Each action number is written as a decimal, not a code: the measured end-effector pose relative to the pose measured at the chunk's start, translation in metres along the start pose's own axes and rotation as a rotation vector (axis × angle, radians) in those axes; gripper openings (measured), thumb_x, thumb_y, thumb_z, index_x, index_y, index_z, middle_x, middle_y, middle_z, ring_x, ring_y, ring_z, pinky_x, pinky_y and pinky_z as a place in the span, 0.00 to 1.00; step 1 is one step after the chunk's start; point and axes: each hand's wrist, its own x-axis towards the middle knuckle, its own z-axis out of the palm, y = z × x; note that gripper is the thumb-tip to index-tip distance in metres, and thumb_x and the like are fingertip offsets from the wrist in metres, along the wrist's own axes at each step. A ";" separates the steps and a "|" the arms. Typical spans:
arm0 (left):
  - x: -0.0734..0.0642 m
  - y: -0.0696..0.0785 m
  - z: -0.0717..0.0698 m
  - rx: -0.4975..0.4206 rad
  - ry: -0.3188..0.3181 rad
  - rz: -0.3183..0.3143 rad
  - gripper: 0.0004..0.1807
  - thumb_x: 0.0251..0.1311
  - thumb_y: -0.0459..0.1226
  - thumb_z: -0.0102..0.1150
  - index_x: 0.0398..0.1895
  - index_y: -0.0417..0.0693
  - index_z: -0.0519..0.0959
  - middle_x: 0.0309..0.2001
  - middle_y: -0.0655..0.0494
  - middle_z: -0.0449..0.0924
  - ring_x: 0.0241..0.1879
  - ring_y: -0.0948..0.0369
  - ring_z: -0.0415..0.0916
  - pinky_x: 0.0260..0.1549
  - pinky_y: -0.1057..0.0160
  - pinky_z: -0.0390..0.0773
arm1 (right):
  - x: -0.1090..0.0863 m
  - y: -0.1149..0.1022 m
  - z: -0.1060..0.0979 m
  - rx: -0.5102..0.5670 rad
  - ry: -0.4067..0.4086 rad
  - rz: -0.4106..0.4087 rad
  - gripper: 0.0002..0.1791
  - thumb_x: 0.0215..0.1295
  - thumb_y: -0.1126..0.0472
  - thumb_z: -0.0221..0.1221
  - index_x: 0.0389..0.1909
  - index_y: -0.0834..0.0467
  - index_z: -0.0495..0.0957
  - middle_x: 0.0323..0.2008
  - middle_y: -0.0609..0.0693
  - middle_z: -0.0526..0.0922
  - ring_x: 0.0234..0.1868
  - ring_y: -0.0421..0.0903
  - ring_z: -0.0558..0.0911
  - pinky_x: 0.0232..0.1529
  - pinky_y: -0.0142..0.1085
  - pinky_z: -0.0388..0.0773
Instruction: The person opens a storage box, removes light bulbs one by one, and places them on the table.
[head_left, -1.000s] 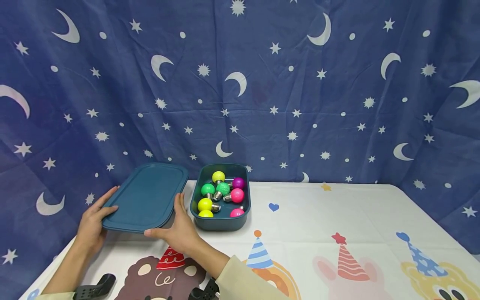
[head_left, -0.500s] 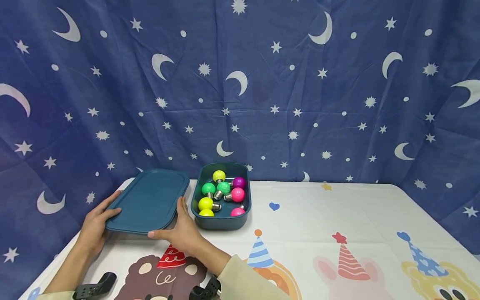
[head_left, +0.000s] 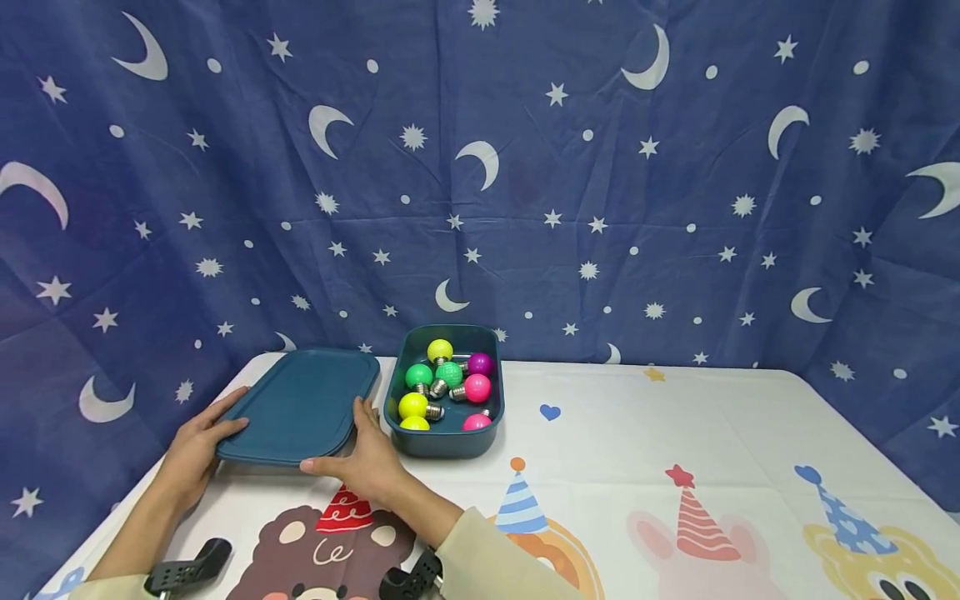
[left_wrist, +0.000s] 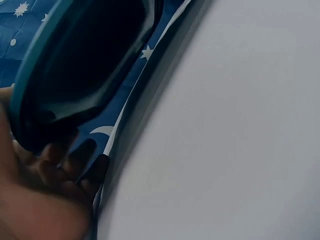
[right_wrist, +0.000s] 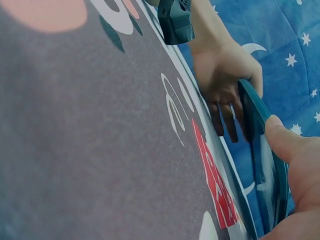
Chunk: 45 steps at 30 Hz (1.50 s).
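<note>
Both hands hold a dark blue-green rectangular lid (head_left: 303, 408) just left of the bin, its near edge raised off the table. My left hand (head_left: 190, 454) grips its left side, thumb on top and fingers underneath. At the near right corner my right hand (head_left: 371, 462) holds it, the thumb at the front edge and the fingers along the right side. The lid's shaded underside (left_wrist: 95, 55) shows in the left wrist view. To the right stands a matching open bin (head_left: 446, 446) with several coloured light bulbs (head_left: 477, 387) inside.
A white cloth (head_left: 600, 433) printed with party-hat animals covers the table. Behind and to the left hangs a blue curtain (head_left: 525, 167) with moons and stars, close to the lid's far edge. The bin's left wall is next to the lid's right side.
Both hands have lowered the lid a little and shifted it slightly right, its far edge dropping the most. The bin and the bulbs have stayed put.
</note>
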 end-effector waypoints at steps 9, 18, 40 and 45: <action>0.000 0.000 0.002 0.202 0.024 -0.037 0.36 0.72 0.44 0.47 0.75 0.41 0.45 0.74 0.35 0.33 0.70 0.36 0.31 0.64 0.36 0.42 | 0.001 -0.001 0.001 -0.099 -0.002 -0.040 0.54 0.46 0.44 0.73 0.73 0.51 0.57 0.73 0.52 0.52 0.71 0.50 0.56 0.65 0.45 0.61; 0.002 0.002 0.005 0.384 0.067 -0.017 0.36 0.71 0.45 0.48 0.73 0.35 0.50 0.70 0.27 0.43 0.69 0.32 0.40 0.62 0.35 0.48 | -0.001 0.000 0.001 -0.228 -0.018 -0.078 0.55 0.46 0.42 0.72 0.73 0.54 0.56 0.73 0.55 0.51 0.71 0.52 0.56 0.64 0.43 0.63; 0.007 0.005 0.008 0.500 0.030 -0.114 0.40 0.70 0.48 0.46 0.71 0.27 0.47 0.69 0.23 0.42 0.67 0.30 0.40 0.62 0.35 0.47 | -0.001 0.002 0.001 -0.626 -0.077 -0.162 0.45 0.54 0.37 0.64 0.70 0.52 0.62 0.71 0.56 0.55 0.71 0.51 0.56 0.65 0.46 0.62; 0.009 0.005 0.009 0.495 0.033 -0.137 0.40 0.70 0.47 0.45 0.71 0.28 0.45 0.69 0.24 0.41 0.68 0.30 0.38 0.63 0.35 0.46 | 0.000 0.003 0.001 -0.659 -0.072 -0.179 0.47 0.51 0.36 0.66 0.70 0.52 0.63 0.71 0.55 0.56 0.70 0.49 0.57 0.64 0.44 0.63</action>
